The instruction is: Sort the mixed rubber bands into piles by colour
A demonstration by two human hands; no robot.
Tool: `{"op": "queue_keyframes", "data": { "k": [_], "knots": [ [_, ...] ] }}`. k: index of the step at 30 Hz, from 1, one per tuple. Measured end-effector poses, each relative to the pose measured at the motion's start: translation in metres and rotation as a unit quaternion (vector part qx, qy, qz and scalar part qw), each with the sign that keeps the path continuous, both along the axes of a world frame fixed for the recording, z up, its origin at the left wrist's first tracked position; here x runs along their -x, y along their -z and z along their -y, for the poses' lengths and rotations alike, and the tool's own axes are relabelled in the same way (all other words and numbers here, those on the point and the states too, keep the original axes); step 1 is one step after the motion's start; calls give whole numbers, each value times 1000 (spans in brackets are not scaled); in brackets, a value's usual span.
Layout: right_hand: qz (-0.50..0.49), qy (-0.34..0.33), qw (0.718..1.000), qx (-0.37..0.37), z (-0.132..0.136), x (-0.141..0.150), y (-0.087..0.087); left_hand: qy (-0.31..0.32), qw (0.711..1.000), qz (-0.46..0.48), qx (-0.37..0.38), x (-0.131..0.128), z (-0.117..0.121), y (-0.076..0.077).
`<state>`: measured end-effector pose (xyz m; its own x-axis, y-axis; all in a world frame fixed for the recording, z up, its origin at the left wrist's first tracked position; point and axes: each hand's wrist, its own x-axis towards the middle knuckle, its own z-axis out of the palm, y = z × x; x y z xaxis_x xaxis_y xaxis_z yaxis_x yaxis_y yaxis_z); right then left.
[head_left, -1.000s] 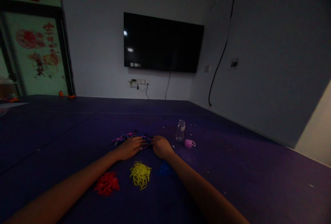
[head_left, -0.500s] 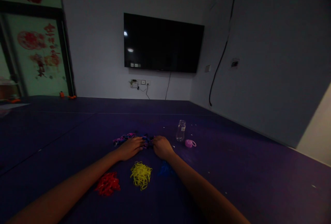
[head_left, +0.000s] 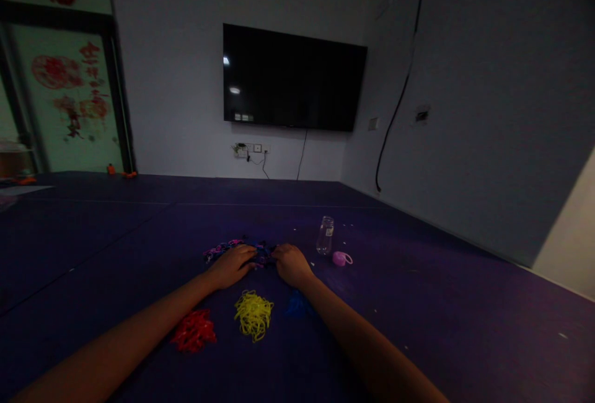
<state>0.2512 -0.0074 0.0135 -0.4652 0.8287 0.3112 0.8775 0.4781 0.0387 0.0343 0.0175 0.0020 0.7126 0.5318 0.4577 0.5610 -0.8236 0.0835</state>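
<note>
A loose pile of small rubber bands (head_left: 223,250), mixed pink, blue and dark, lies on the purple surface, spreading behind and between my two hands. My left hand (head_left: 232,266) rests against its near side, thumb and fingers apart. From the right, my right hand (head_left: 292,264) reaches to the pile with curled fingers; whatever is in them is too dark to make out. Nearer to me lie sorted heaps: red rubber bands (head_left: 194,331) by my left forearm, yellow rubber bands (head_left: 253,315) in the middle, and blue ones (head_left: 296,304), partly covered by my right forearm.
A clear bottle (head_left: 325,237) stands uncapped to the right of my right hand, with its pink looped lid (head_left: 341,258) beside it. Small white scraps dot the purple surface (head_left: 446,328). A television (head_left: 294,79) hangs on the far wall, and a cable (head_left: 400,96) runs down the right wall.
My left hand has drawn slightly left, and the gap between it and my right hand is wider. My right hand has barely shifted. The heaps, bottle and lid are unchanged.
</note>
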Motion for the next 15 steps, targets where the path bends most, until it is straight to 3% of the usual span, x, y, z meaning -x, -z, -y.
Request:
{"op": "queue_keyframes", "data": {
  "k": [15],
  "knots": [
    [8,0,1000,16,6,2,-7,-2,1000,-1,3,-1,4,-4]
  ]
}}
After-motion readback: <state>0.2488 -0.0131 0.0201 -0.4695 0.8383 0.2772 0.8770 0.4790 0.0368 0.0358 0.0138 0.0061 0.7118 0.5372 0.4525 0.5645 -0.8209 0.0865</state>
